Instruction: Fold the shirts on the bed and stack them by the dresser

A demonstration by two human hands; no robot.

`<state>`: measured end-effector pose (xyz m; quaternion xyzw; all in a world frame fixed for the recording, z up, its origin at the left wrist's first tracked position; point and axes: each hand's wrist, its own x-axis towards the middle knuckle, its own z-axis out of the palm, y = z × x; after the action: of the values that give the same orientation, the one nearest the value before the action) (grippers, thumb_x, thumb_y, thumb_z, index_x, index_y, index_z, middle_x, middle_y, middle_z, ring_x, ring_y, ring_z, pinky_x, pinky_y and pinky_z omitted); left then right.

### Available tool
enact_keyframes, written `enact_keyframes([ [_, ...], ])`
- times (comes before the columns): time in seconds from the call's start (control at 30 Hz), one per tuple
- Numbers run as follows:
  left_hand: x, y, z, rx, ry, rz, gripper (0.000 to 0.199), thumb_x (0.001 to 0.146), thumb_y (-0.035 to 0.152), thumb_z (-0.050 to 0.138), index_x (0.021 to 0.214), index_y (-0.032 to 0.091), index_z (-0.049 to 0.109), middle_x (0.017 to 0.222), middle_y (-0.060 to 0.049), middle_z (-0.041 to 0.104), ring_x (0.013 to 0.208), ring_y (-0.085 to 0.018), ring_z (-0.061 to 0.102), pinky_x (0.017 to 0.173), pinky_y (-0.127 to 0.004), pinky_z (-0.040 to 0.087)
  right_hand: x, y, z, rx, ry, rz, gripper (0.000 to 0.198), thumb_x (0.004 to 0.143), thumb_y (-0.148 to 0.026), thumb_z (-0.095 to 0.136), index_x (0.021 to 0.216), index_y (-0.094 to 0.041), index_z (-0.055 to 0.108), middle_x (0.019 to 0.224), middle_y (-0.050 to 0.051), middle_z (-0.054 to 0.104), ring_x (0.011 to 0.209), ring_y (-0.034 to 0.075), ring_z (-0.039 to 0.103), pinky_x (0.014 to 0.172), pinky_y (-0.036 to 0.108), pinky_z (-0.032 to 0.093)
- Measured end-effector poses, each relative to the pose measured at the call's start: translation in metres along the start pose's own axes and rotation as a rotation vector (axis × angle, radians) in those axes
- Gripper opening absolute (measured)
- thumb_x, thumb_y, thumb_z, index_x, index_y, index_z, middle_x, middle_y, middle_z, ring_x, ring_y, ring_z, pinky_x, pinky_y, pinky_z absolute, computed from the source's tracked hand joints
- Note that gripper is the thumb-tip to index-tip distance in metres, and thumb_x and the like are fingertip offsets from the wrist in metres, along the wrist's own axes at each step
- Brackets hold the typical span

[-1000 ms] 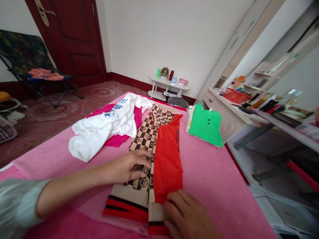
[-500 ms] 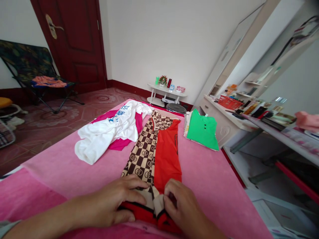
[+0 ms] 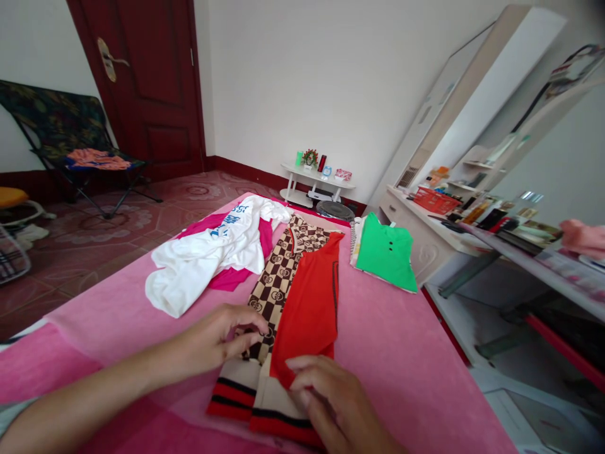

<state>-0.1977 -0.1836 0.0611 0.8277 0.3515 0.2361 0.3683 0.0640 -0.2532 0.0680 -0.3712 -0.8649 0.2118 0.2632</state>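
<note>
A partly folded long garment (image 3: 307, 296) lies lengthwise on the pink bed cover, brown-and-beige checks on its left and a plain red panel on its right. Its near end has a beige band (image 3: 274, 394) with red and black stripes. Over the checked part, my left hand (image 3: 222, 337) is open, thumb and fingers curved apart with nothing between them. At the near right edge, my right hand (image 3: 331, 391) is open too, fingers spread over the red panel and the band; whether its fingertips press the cloth I cannot tell.
A white shirt with blue print (image 3: 212, 252) lies on a magenta cloth (image 3: 231, 279) to the left. On the right sits a folded green shirt (image 3: 385, 252) atop other folded clothes. A cluttered dressing table (image 3: 454, 236) stands beside the bed (image 3: 387, 359).
Both hands have let go of the garment's near end, which now lies flatter with its striped band spread out. The left hand has lifted slightly; the red panel extends further left over the checks.
</note>
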Motion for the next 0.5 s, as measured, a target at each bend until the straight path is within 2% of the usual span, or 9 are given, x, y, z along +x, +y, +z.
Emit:
enact_keyframes([
  [0.1, 0.006, -0.023, -0.012, 0.189, 0.037, 0.088, 0.028, 0.088, 0.021, 0.049, 0.110, 0.023, 0.066, 0.111, -0.007, 0.065, 0.101, -0.020, 0.060, 0.091, -0.032, 0.047, -0.014, 0.032, -0.018, -0.264, 0.053, -0.016, 0.032, 0.086, -0.009, 0.040, 0.106, -0.021, 0.061, 0.120, 0.008, 0.062, 0.112, 0.016, 0.057, 0.095, 0.030, 0.047],
  [0.23, 0.002, -0.048, -0.020, 0.278, 0.048, 0.105, 0.033, 0.088, 0.020, 0.048, 0.110, 0.032, 0.068, 0.123, -0.003, 0.060, 0.111, -0.024, 0.057, 0.095, -0.036, 0.047, -0.029, 0.068, -0.033, -0.500, -0.036, 0.003, 0.044, 0.085, -0.010, 0.047, 0.125, -0.026, 0.055, 0.136, 0.010, 0.052, 0.123, 0.020, 0.050, 0.099, 0.040, 0.046],
  [0.37, -0.002, -0.048, -0.019, 0.278, -0.061, 0.238, 0.026, 0.087, 0.025, 0.054, 0.102, 0.037, 0.071, 0.132, -0.001, 0.055, 0.122, -0.024, 0.050, 0.104, -0.039, 0.040, -0.025, 0.066, -0.032, -0.461, -0.147, -0.140, 0.042, 0.086, -0.019, 0.054, 0.126, -0.031, 0.054, 0.144, 0.007, 0.043, 0.133, 0.020, 0.039, 0.104, 0.042, 0.041],
  [0.5, 0.002, -0.033, -0.023, 0.268, -0.128, 0.318, 0.023, 0.090, 0.028, 0.050, 0.096, 0.032, 0.072, 0.125, -0.004, 0.061, 0.129, -0.023, 0.042, 0.107, -0.039, 0.035, -0.015, 0.058, -0.024, -0.372, -0.167, -0.226, 0.031, 0.088, -0.019, 0.050, 0.116, -0.028, 0.059, 0.132, 0.005, 0.057, 0.130, 0.017, 0.044, 0.106, 0.042, 0.038],
])
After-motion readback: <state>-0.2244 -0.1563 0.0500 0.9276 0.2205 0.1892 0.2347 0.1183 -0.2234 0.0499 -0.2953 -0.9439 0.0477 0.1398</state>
